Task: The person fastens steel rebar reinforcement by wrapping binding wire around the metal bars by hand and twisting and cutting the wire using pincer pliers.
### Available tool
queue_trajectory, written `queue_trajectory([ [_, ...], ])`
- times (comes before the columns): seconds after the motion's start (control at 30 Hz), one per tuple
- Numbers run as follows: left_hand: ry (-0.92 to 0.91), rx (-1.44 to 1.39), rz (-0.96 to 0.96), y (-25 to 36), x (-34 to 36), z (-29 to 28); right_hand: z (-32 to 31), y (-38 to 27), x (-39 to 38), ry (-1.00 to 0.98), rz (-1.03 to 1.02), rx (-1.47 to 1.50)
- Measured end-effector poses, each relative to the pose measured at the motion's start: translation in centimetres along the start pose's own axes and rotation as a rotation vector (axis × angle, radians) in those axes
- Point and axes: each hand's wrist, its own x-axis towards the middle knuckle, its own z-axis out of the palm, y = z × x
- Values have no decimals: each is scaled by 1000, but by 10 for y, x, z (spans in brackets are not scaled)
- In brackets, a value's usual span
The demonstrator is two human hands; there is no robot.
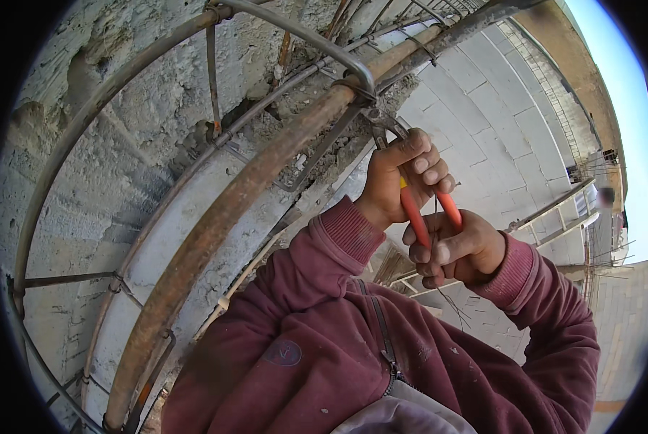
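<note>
Steel tying pincers [414, 215] with red-orange handles point upward, their jaws against the joint where a bent steel bar crosses a thick rusty rebar [226, 192]. My left hand [390, 179] is closed around the pincers just below the jaws. Lower down, my right hand [478, 249] has its fingers curled at the handle ends. Thin binding wires [455, 309] hang below the right hand, and one strand rises between the handles. Whether the right fingers also grip these wires, I cannot tell. The wire at the jaw tips is too small to make out.
A rough concrete wall [132, 123] stands on the left behind the rebar cage. Curved stirrup bars [56, 155] arch across the upper left. Beyond my hands lies a pale block wall [512, 137], with a wooden ladder [555, 220] at the right.
</note>
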Motion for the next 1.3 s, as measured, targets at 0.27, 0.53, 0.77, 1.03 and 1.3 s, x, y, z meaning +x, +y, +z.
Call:
queue_trajectory([
  [0.27,271,147,-93,6,-6,15,-10,10,14,-47,43,-28],
  [0.53,793,452,201,-21,22,30,-7,14,9,908,-566,-1728],
  [0.77,401,114,46,-4,-2,9,-16,-9,-7,72,-73,-362],
  [1.03,187,65,-34,3,-4,0,-2,0,10,145,21,-275],
  [1.3,643,332,18,-5,9,25,-28,-7,15,191,-42,-552],
])
